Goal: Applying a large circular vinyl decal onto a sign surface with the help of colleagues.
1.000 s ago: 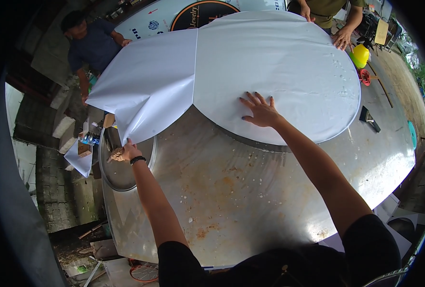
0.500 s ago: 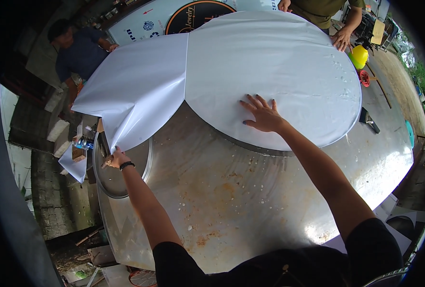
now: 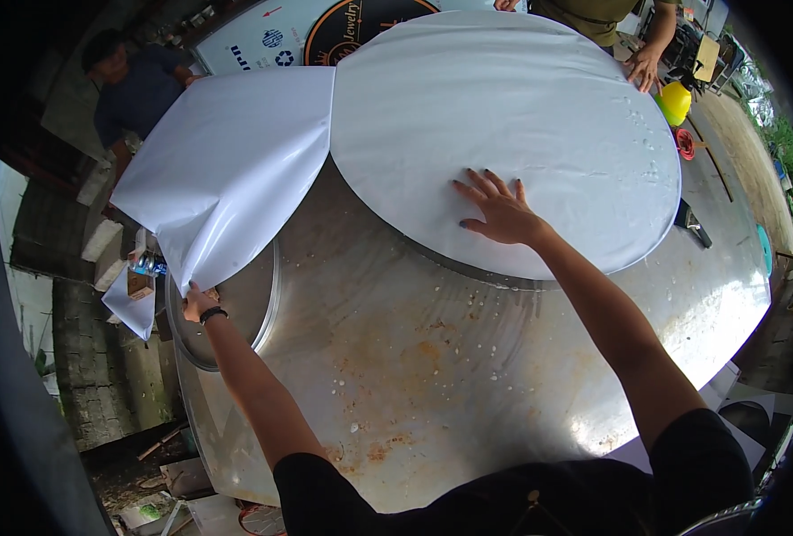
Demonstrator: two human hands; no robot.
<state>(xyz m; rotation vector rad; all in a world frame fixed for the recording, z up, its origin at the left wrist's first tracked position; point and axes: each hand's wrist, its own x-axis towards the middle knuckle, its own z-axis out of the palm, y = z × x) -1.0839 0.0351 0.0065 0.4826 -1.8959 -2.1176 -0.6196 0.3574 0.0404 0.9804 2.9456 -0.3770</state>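
My left hand [image 3: 198, 304] is closed on the near corner of a glossy white sheet [image 3: 235, 134], which is pulled into folds toward my fingers. The sheet stretches up from there to a straight seam at the left side of a white-covered oval panel [image 3: 539, 116]. Flat on that panel, near its lower edge, lies my right hand [image 3: 502, 214] with fingers spread, holding nothing. Small bubbles and creases show in the covering at the panel's right side. A co-worker's hand [image 3: 644, 68] rests on the panel's upper right rim.
Beneath is a stained metal tabletop [image 3: 432, 357]. A metal ring [image 3: 276, 286] lies under my left hand. At right are a yellow bottle [image 3: 676, 98], a red roll [image 3: 685, 143] and a black-handled tool [image 3: 693, 223]. Another person [image 3: 137, 94] stands at the sheet's far left edge.
My left hand has moved left and slightly down with the sheet's corner. The sheet and its seam have shifted left. My right hand stays flat on the panel.
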